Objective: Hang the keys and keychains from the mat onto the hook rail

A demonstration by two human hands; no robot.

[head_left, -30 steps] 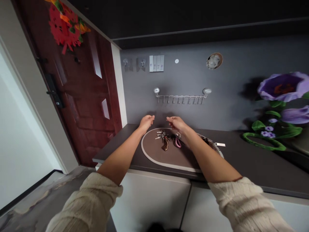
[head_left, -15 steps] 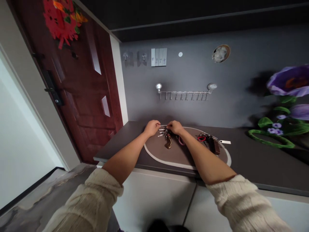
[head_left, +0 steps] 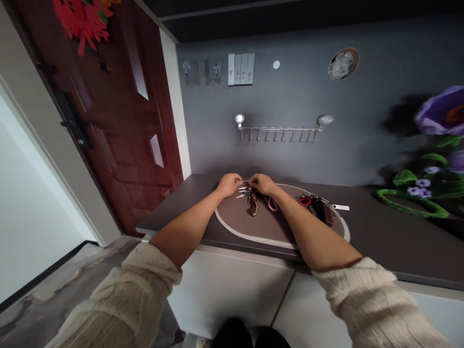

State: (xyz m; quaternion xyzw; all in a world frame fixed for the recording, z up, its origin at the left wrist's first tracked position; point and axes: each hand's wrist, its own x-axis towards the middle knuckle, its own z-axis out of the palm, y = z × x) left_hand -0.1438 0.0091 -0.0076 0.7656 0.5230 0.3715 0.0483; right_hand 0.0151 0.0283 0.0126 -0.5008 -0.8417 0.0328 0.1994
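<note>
On the dark counter lies an oval brown mat (head_left: 232, 220) with a white rim. My left hand (head_left: 229, 184) is closed in a pinch at its far rim. A short way to the right, my right hand (head_left: 261, 184) also pinches at that rim, with its fingertips partly hidden. Just in front of the fingers, a bunch of keys (head_left: 247, 192) with a brown fob (head_left: 253, 207) rests on the mat. A pink loop (head_left: 271, 204) lies beside my right wrist. Farther right on the mat are a red ring-shaped item (head_left: 303, 200) and a dark brown block (head_left: 328, 214).
Above the mat, a metal hook rail (head_left: 279, 129) is fixed to the grey wall. A white tag (head_left: 341, 208) lies off the mat's right end. Purple artificial flowers (head_left: 420, 188) stand at the right. A dark red door (head_left: 123, 145) is at the left.
The view has tilted down slightly, so the wall fittings sit higher in the picture. Both hands stay at the mat's far rim, nearly unchanged.
</note>
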